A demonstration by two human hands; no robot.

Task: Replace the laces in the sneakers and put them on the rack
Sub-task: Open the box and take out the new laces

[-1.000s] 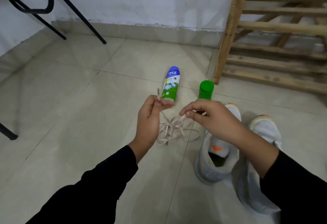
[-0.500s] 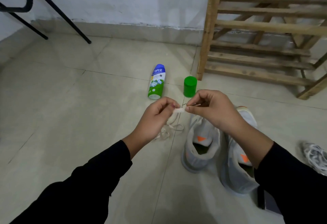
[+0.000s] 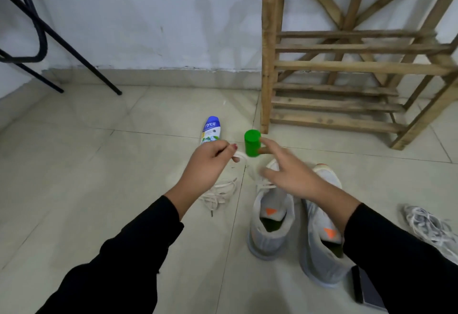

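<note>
Two grey sneakers with orange tabs stand side by side on the tiled floor, the left sneaker (image 3: 270, 229) and the right sneaker (image 3: 322, 246). A cream lace (image 3: 219, 193) lies in a loose heap left of them. My left hand (image 3: 207, 165) pinches one end of that lace and holds it above the floor. Fingers spread, my right hand (image 3: 290, 175) hovers over the toe of the left sneaker and holds nothing. The wooden rack (image 3: 347, 71) stands against the wall behind the sneakers.
A blue and green spray can (image 3: 210, 129) lies on the floor beside its green cap (image 3: 252, 142). A second heap of grey-white laces (image 3: 426, 224) lies at the right. A dark flat object (image 3: 366, 289) sits by the right sneaker. Black chair legs (image 3: 57, 41) stand at the left.
My right hand has let go of the lace end and opened, moving right over the sneaker. My left hand still pinches the lace. The view has tilted up toward the rack.
</note>
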